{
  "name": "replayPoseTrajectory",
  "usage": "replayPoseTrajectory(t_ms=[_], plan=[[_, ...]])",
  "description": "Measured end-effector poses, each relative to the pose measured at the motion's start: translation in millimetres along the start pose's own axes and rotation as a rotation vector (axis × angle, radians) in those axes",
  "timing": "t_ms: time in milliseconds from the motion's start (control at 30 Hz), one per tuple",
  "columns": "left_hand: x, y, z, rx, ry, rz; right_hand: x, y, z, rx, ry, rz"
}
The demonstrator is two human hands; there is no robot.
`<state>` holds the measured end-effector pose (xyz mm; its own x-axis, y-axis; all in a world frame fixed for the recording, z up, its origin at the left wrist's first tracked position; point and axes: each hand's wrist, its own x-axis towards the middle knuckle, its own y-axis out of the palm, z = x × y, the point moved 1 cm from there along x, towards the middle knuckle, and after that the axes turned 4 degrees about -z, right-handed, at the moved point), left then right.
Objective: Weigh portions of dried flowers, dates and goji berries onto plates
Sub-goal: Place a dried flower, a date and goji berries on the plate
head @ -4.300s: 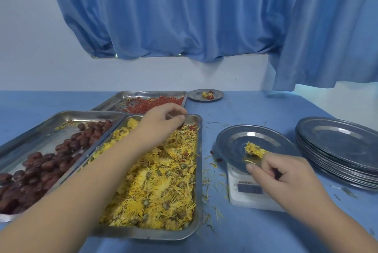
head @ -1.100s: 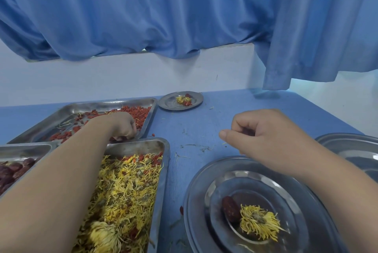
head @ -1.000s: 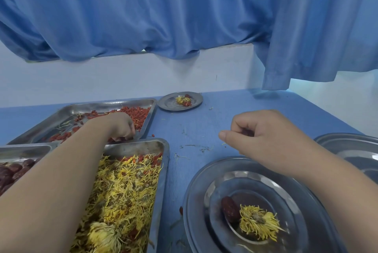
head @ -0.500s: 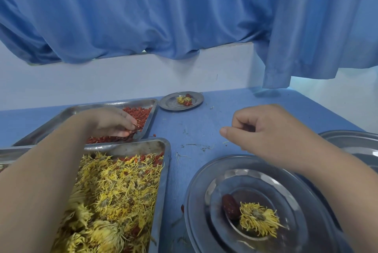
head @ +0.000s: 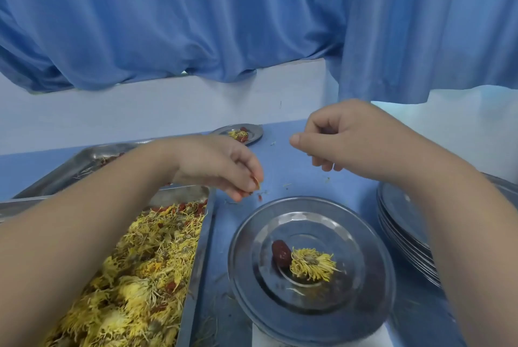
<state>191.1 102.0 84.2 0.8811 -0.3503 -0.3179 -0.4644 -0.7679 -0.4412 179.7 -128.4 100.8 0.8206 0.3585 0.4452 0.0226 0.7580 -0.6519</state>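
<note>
Nearest: white scale (head: pixel 276 339) w/ plate (head: pixel 238 276) on top; on it a date (head: pixel 281 252) touching a dried flower (head: pixel 311 264). Left of it, flower tray (head: pixel 206 234), full. Plate stack (head: pixel 400 223) to the right. L hand (head: pixel 218 167) above table (head: pixel 283 167), btwn flower tray and plate, fingertips pinching goji berries (head: pixel 256 180). R hand (head: pixel 347 136) in the air beyond plate, fingers curled in, nothing seen in them. Further back: goji tray (head: pixel 81 161), partly hidden, and small plate (head: pixel 253 133) w/ a portion. Blue curtain (head: pixel 196 24) behind.
</note>
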Motion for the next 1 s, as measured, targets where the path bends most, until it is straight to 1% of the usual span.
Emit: replayPoseTrajectory(t_ms=[67,133,267,367,567,667,833,933,1000], plan=[[2.7,23.7,-8.8,0.057,0.024,0.030,-1.2,-5.0,-0.5,0.000,0.018,0.024],[6.4,43.4,-12.6,0.113,0.044,0.018,-2.2,-8.2,-1.6,-0.001,0.028,0.054],[9.8,63.3,-13.3,0.277,0.053,-0.077,-3.9,-11.7,-4.9,-0.017,0.045,0.102],[5.9,67.0,-12.5,0.339,0.063,-0.125,-4.2,-13.9,-5.4,-0.017,0.051,0.129],[-9.2,67.0,-11.8,0.271,0.103,-0.220,-4.5,-14.2,-5.6,0.001,0.063,0.216],[-18.6,66.7,-10.5,0.200,0.110,-0.265,-6.3,-16.0,-7.7,-0.014,0.106,0.281],[-39.5,71.0,-3.7,0.037,0.118,-0.326,-9.0,-20.0,-12.1,-0.067,0.173,0.332],[-56.8,77.0,1.3,0.073,0.149,-0.389,-11.9,-20.5,-12.8,-0.082,0.219,0.367],[-67.7,83.9,5.7,0.053,0.176,-0.438,-14.7,-20.4,-12.2,-0.107,0.239,0.395]])
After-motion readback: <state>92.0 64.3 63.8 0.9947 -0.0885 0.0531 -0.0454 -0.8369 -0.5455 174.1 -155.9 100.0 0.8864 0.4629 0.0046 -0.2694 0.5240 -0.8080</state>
